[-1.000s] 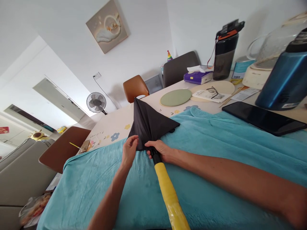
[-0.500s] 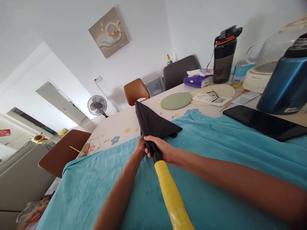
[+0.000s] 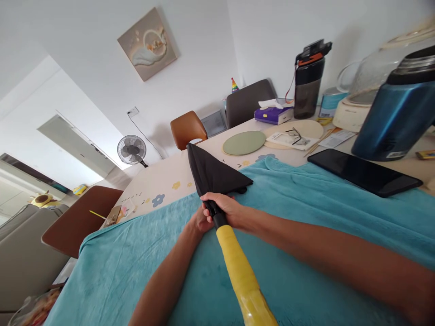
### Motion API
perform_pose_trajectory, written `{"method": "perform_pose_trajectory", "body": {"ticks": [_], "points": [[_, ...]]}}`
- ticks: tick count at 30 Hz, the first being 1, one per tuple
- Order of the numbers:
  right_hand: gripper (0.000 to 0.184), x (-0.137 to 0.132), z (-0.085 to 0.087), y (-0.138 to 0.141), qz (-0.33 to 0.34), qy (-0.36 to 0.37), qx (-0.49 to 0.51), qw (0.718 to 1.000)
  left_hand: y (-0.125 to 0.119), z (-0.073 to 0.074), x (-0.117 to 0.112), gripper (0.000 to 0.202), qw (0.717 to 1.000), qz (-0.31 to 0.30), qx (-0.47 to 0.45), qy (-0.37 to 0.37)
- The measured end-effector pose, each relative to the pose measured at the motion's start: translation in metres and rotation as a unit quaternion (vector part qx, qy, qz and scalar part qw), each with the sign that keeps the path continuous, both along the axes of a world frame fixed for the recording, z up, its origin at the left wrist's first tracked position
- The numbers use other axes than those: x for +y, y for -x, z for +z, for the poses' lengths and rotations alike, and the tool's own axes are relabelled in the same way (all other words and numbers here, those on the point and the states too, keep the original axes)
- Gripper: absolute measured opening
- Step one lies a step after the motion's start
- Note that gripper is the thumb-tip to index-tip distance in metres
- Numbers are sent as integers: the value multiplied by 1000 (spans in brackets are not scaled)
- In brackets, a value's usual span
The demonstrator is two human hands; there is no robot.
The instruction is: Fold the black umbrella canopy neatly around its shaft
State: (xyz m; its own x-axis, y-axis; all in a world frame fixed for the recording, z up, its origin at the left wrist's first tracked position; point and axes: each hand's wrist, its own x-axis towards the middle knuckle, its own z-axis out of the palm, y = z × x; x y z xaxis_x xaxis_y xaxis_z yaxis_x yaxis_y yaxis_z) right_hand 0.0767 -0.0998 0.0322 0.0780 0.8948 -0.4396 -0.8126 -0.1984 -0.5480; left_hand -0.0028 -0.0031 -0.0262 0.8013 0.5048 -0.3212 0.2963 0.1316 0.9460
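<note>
A black folding umbrella (image 3: 212, 174) with a yellow handle (image 3: 239, 274) lies on a teal blanket (image 3: 306, 217) spread over the table. My right hand (image 3: 228, 209) is wrapped round the gathered black cloth just above the handle. My left hand (image 3: 200, 220) is closed against the same spot from the left, its fingers largely hidden behind the umbrella and my right hand. The canopy fans out away from me, one flap lying flat to the right.
A black tablet (image 3: 363, 171) lies at the blanket's right edge. Behind it stand a blue kettle (image 3: 397, 115), a dark bottle (image 3: 307, 86), a tissue box (image 3: 273, 113), a green mat (image 3: 244, 142) and glasses on paper (image 3: 292, 136). Chairs (image 3: 78, 217) ring the table.
My left hand has moved right, from pinching the canopy's left edge to closing in beside my right hand at the handle. The loose cloth has been gathered narrower.
</note>
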Motion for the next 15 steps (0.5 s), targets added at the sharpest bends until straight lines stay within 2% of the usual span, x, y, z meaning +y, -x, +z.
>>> {"method": "perform_pose_trajectory", "body": {"ticks": [3, 5, 7, 9, 10, 12, 14, 15], "points": [[13, 5, -16, -4, 17, 1, 2, 1000, 13, 8, -6, 15, 996, -56, 1, 75], [15, 7, -28, -1, 51, 3, 13, 999, 30, 20, -1, 16, 988, -105, 32, 106], [16, 8, -38, 4, 75, -22, 7, 997, 47, 37, 10, 21, 981, -154, 97, 60], [12, 9, -43, 9, 74, -44, -22, 996, 55, 58, 24, 27, 972, -181, 150, -30], [10, 10, -45, 11, 68, -46, -34, 996, 55, 68, 31, 29, 972, -164, 148, -80], [7, 10, -47, 12, 57, -41, -41, 997, 47, 85, 39, 30, 975, -84, 104, -179], [6, 11, -48, 12, 49, -38, -40, 997, 30, 97, 39, 27, 965, -10, 46, -256], [6, 11, -48, 11, 46, -42, -41, 997, 18, 99, 36, 25, 959, 4, 25, -283]]}}
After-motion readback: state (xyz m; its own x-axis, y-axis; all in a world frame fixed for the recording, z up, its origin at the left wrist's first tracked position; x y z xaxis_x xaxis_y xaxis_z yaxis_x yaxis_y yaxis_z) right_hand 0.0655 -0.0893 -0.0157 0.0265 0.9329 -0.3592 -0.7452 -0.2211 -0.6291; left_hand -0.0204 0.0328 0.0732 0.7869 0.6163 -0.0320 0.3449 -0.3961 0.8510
